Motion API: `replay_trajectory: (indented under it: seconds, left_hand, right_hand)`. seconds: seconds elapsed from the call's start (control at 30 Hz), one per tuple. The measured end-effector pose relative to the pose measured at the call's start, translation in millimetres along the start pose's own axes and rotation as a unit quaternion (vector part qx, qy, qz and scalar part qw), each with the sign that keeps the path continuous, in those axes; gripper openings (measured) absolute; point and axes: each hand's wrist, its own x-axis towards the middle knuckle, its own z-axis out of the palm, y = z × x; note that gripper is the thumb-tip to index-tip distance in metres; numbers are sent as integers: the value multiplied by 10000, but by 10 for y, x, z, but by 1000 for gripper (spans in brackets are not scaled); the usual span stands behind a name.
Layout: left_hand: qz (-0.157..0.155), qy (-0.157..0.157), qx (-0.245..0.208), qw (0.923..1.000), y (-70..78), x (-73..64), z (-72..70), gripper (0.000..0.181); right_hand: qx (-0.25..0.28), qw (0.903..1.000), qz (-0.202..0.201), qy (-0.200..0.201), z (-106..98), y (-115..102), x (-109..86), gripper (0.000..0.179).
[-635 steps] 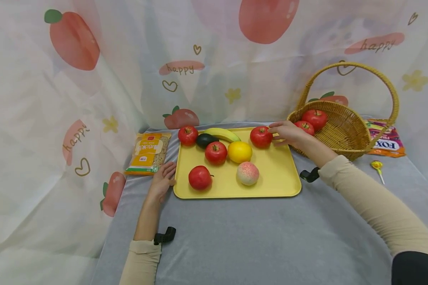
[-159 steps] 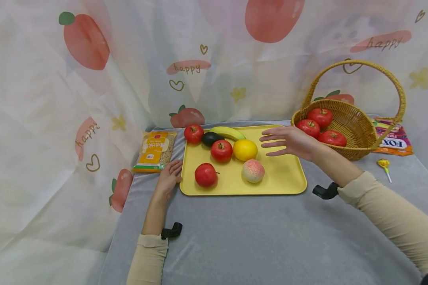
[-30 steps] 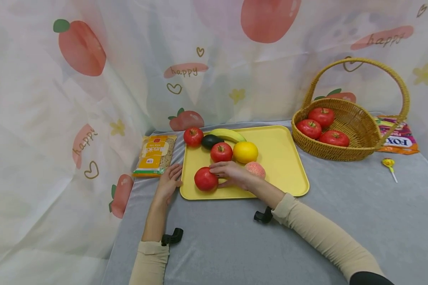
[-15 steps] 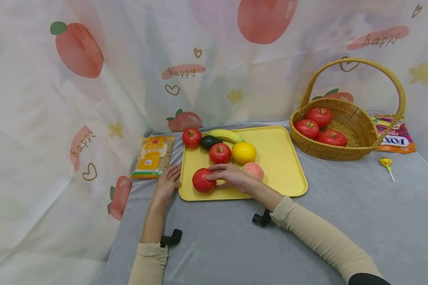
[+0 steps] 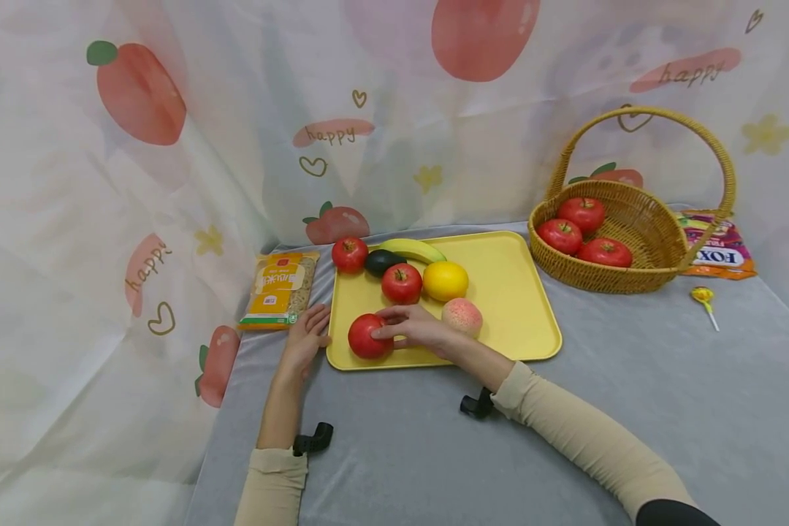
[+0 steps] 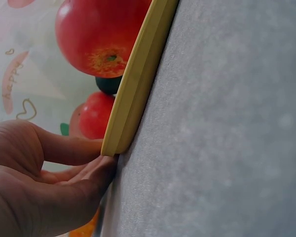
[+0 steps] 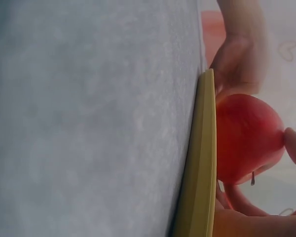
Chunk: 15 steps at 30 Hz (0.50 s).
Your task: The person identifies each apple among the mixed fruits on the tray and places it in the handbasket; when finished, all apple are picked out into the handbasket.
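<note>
At the front left of the yellow tray (image 5: 506, 321), my right hand (image 5: 421, 327) grips a red apple (image 5: 370, 337) between thumb and fingers. In the right wrist view, fingertips meet the apple (image 7: 246, 138) from two sides, and a short stem shows below. My left hand (image 5: 305, 340) lies along the tray's left edge, fingers nearly straight. In the left wrist view, its thumb and fingertips touch the tray's corner (image 6: 128, 103). Behind the gripped apple lie another apple (image 5: 402, 283), a yellow fruit (image 5: 445, 281) and a pink-white peach (image 5: 462, 317).
A third apple (image 5: 350, 254), a dark green fruit (image 5: 384, 262) and a banana (image 5: 417, 250) sit at the tray's back left. The wicker basket (image 5: 611, 283) holds three red apples. A grain bag (image 5: 279, 291), lollipop (image 5: 703, 296) and candy bag (image 5: 719, 252) lie around.
Since the first frame, the apple from the tray's back right has come to lie in the basket. My right hand has moved to the front-left apple and closed round it; my left stays put.
</note>
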Motion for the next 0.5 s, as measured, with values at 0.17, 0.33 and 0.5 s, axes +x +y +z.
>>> replay_trajectory:
  seconds: [0.17,0.33,0.5]
  left_hand:
    - [-42,51,60,10000,-2,-2,7,78]
    - [-72,-4,68,10000,-4,-9,8,77]
    - [-26,-38,3,10000,-3,0,-2,77]
  right_hand:
    - [-100,9999,-70,-64,8,5,-15,61]
    - [-114,9998,-125,-95,12,31,-4,59]
    - [-292,9993,-234,-74,6,34,9,59]
